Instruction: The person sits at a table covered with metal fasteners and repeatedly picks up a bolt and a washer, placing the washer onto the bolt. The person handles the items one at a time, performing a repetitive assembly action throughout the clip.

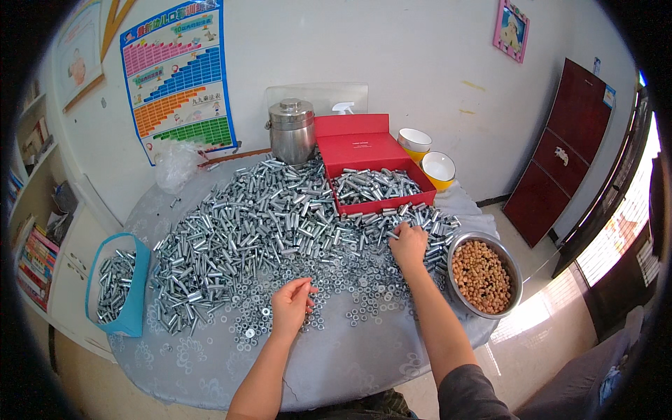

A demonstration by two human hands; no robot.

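A big heap of silvery metal expansion bolts and sleeves (238,224) covers the middle of the table. Along its near side lie many loose washers and nuts (245,318). Over these small rings is my left hand (290,308), its thumb and fingers drawn together; whatever they pinch, if anything, is too small to make out. Farther forward and to the right, my right hand (409,246) pinches a metal expansion bolt (393,236) at the right part of the heap. Just beyond that hand, an open red box (381,206) holds more of the bolts.
A blue fabric bin (133,297) of metal pieces stands at the left edge. At the right, a steel bowl (516,287) holds brownish round pieces. Behind are a steel canister (292,133), two yellow-and-white bowls (439,168) and a clear plastic bag (176,166). The grey tablecloth (336,374) covers the table.
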